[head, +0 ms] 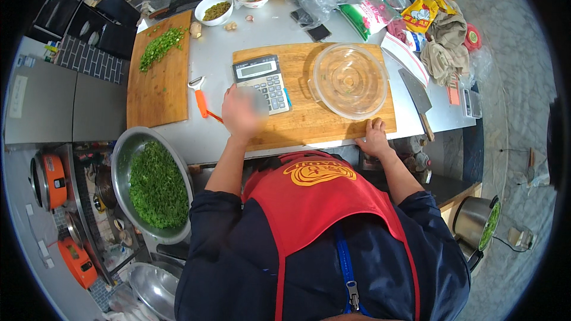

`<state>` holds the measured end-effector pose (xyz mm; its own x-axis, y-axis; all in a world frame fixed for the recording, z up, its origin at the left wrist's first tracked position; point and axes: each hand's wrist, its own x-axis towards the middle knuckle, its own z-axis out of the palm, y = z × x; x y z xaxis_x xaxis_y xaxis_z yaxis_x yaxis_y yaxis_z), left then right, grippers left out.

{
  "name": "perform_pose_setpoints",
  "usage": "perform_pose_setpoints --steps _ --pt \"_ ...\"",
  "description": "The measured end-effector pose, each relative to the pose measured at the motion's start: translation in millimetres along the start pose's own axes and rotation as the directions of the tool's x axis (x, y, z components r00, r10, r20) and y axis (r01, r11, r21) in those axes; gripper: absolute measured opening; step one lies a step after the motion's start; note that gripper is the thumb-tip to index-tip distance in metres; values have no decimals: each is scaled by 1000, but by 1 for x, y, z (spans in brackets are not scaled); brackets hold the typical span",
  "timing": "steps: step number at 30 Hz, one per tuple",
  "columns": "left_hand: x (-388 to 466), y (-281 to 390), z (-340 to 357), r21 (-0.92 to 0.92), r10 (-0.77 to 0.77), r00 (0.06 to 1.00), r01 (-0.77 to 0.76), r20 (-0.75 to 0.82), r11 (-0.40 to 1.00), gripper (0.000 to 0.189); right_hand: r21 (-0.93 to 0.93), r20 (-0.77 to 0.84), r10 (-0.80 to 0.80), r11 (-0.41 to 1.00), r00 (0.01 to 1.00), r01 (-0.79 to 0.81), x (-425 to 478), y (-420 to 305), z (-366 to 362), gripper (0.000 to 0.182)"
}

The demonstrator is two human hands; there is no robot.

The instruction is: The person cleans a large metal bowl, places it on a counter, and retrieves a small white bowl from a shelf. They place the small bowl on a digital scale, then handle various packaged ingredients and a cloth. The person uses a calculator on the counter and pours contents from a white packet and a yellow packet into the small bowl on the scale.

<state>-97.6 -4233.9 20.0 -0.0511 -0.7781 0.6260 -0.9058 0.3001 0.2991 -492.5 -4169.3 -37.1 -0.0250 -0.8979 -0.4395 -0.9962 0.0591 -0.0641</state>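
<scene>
My left hand [243, 113] is at the lower left of a calculator [263, 82] lying on a wooden cutting board [294, 129]. A blurred patch hides part of this hand, so its grip is unclear. My right hand [375, 137] rests on the board's near right edge, thumb apart from the fingers and nothing in it. Just beyond it, a round clear plastic lid or container [350, 81] sits on the board. A peeler with an orange handle [200, 100] lies on the table to the left of the calculator.
Chopped greens [160, 49] cover part of a second board [156, 102]. A steel bowl [118, 178] of shredded greens stands at the table's near left. On the right lies a cleaver [415, 91], its handle past the edge. Bowls, bags and cloths [446, 49] line the back.
</scene>
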Motion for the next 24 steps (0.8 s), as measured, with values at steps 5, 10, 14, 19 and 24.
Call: perform_pose_setpoints --steps 5,10,14,19,24 --pt "-38 -23 24 -238 -67 995 81 67 968 16 6 -23 -22 1000 1000 22 3 -5 1 89" --pt "-48 -15 23 -178 -133 975 165 180 970 14 10 -11 9 1000 1000 -9 0 -7 -2 90" --pt "-51 -11 19 -125 -183 955 216 233 968 15 8 -4 32 999 999 -32 -2 -9 -4 91" --pt "-57 -18 19 -91 -202 949 230 244 969 15 -11 -22 30 999 999 -30 -1 -10 -1 91" --pt "-59 -17 21 -71 -205 939 233 278 970 25 -16 -35 16 1000 999 -17 -1 -10 -2 91"
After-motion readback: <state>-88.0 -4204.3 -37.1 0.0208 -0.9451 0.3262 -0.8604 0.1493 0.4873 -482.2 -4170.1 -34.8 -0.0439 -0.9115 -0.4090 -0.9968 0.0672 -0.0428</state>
